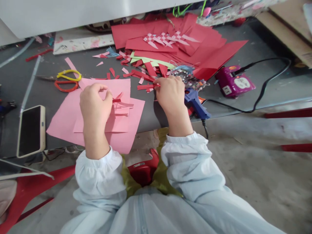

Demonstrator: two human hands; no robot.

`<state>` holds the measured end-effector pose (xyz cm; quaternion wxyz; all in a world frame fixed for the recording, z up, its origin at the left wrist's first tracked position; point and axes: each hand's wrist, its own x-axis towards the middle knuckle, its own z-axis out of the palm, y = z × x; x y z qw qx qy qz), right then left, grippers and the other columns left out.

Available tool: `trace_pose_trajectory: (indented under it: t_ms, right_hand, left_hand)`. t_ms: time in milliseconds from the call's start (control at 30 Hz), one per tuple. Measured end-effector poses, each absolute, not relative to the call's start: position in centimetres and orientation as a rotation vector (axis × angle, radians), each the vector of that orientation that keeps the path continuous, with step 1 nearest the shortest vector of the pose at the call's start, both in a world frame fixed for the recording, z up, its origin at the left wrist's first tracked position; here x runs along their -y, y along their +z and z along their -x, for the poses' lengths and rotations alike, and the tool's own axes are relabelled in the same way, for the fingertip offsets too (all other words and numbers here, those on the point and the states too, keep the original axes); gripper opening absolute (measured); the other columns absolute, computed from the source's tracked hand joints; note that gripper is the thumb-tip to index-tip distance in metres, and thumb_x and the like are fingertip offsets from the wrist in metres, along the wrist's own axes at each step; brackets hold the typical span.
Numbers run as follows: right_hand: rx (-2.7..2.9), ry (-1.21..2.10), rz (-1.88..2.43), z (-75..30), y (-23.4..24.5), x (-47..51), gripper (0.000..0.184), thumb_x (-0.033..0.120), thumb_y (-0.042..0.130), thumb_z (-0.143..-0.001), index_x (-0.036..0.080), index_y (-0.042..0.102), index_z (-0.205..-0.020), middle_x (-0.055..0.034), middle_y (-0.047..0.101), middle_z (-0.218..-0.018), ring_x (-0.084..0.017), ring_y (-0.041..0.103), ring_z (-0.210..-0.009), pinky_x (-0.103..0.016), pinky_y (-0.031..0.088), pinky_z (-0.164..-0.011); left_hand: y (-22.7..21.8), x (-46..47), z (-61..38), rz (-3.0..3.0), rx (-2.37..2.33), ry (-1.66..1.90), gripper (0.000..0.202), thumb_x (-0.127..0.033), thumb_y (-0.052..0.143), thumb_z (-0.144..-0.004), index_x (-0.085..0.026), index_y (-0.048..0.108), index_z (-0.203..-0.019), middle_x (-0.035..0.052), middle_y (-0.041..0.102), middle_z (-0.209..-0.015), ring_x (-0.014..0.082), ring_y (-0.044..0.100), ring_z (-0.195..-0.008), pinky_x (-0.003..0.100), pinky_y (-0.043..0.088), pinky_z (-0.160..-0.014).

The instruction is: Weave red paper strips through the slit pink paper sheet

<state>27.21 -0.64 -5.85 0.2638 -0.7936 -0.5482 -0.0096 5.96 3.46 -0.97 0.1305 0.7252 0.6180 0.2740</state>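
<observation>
Near the bench's front edge, the left hand point(95, 103) pinched a flap of the slit pink paper point(123, 113), which looked light and floppy. Farther right, the right hand point(171, 96) was closed on a red strip point(145, 86), probably flimsy, easily torn and best gripped near its end.

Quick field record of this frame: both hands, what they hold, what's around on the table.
left hand: pinched shut on slit pink paper sheet
right hand: grip shut on thin red paper strip
surface: grey table
left side: cream-cased smartphone, screen dark; yellow-and-red-handled scissors
right side: blue plastic glue gun; purple power strip, black cable plugged in
far side: pile of red paper sheets, red-and-white woven paper pieces on top
</observation>
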Motion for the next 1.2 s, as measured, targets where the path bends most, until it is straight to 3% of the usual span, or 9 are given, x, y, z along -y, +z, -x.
trace_pose_trajectory:
  t_ms: [267,700,900,967,1067,1200]
  right_hand:
    - [1.546,0.055,2.372,-26.9,-4.7,0.5,0.041,0.008,0.038,-0.090,0.016,0.073,-0.110,-0.0187,0.070,-0.107,-0.033,0.060,-0.110,-0.047,0.045,-0.092]
    - [1.556,0.079,2.328,-27.2,-4.9,0.1,0.034,0.004,0.039,-0.088,0.011,0.071,-0.097,-0.0206,0.069,-0.107,-0.034,0.060,-0.111,-0.050,0.045,-0.095]
    - [1.494,0.046,2.182,-27.3,-4.1,0.2,0.016,0.014,0.053,-0.087,0.013,0.067,-0.094,-0.0165,0.068,-0.104,-0.032,0.058,-0.115,-0.052,0.039,-0.108]
    - [1.430,0.057,2.066,-27.5,-4.1,0.0,0.011,0.016,0.055,-0.087,0.016,0.064,-0.094,-0.0140,0.068,-0.105,-0.029,0.060,-0.111,-0.051,0.043,-0.104]
    - [1.363,0.186,1.796,-27.8,-4.8,-0.5,0.007,0.020,0.053,-0.090,0.021,0.059,-0.093,-0.0080,0.068,-0.095,-0.021,0.065,-0.088,-0.042,0.053,-0.086]
    - [1.283,0.417,1.425,-27.7,-5.9,-1.1,0.007,0.029,0.059,-0.091,0.022,0.057,-0.090,-0.0011,0.064,-0.078,-0.014,0.064,-0.069,-0.032,0.053,-0.068]
  left_hand:
    - [-0.7,-3.3,-5.9,-2.131,-1.804,0.765,0.013,-0.016,0.060,-0.082,-0.023,0.067,-0.091,0.0058,0.072,-0.106,0.0261,0.067,-0.101,0.044,0.051,-0.099]
    - [-0.9,-3.5,-5.9,-2.140,-1.766,0.816,0.014,-0.014,0.061,-0.080,-0.022,0.066,-0.089,0.0064,0.073,-0.103,0.0267,0.067,-0.097,0.046,0.052,-0.095]
    - [-0.7,-3.5,-6.0,-2.102,-1.770,0.840,0.015,-0.011,0.065,-0.078,-0.023,0.067,-0.087,0.0043,0.073,-0.100,0.0241,0.068,-0.096,0.041,0.053,-0.094]
    - [-0.7,-3.4,-6.1,-2.104,-1.753,0.855,0.014,-0.012,0.064,-0.080,-0.022,0.068,-0.089,0.0043,0.073,-0.101,0.0238,0.068,-0.096,0.040,0.053,-0.093]
    - [-0.7,-3.3,-6.2,-2.084,-1.676,0.882,0.014,-0.013,0.063,-0.082,-0.021,0.070,-0.090,0.0030,0.074,-0.098,0.0216,0.069,-0.093,0.037,0.053,-0.090]
    - [-0.6,-3.0,-6.4,-2.020,-1.572,0.926,0.014,-0.013,0.063,-0.082,-0.022,0.071,-0.090,0.0002,0.074,-0.091,0.0173,0.070,-0.084,0.031,0.054,-0.080]
